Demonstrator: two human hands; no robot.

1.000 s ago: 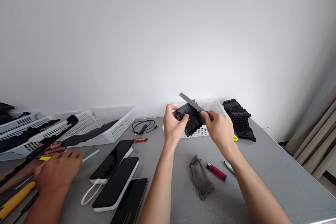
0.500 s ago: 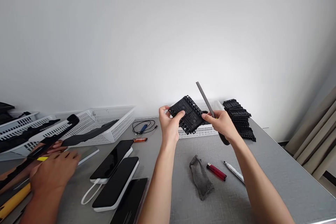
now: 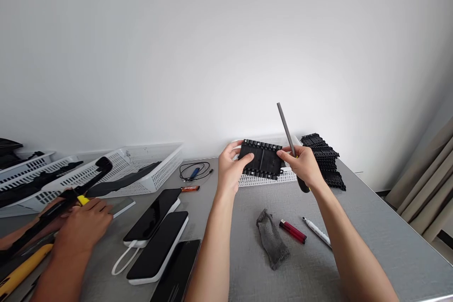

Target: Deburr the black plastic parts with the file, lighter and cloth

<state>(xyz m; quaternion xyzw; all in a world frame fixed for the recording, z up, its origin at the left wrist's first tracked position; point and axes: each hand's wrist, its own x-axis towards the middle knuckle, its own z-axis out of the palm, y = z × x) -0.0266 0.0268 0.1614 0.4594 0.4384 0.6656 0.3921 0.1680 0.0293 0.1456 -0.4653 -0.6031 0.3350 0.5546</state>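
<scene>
On the grey, finely textured table, nearest the camera, three flat phones with glossy black screens are laid side by side, left of the forearms. To the right of them a crumpled grey cloth is seen, with a slim red lighter just beside it and a white marker pen a little further right. Above the cloth, a flat rectangular black plastic part with ribbed, knobbed edges is held off the table between both hands. Its left end is pinched by the left hand, thumb on the face and fingers curled behind. Its right end is steadied by the right hand, in which a narrow flat grey metal file is also gripped, its blade pointed upward and its dark handle showing below the palm. Behind the part a white perforated plastic basket is set, and right of that a stack of similar black parts. Far left of the phones, a co-worker's hand is laid on a long black strip.
</scene>
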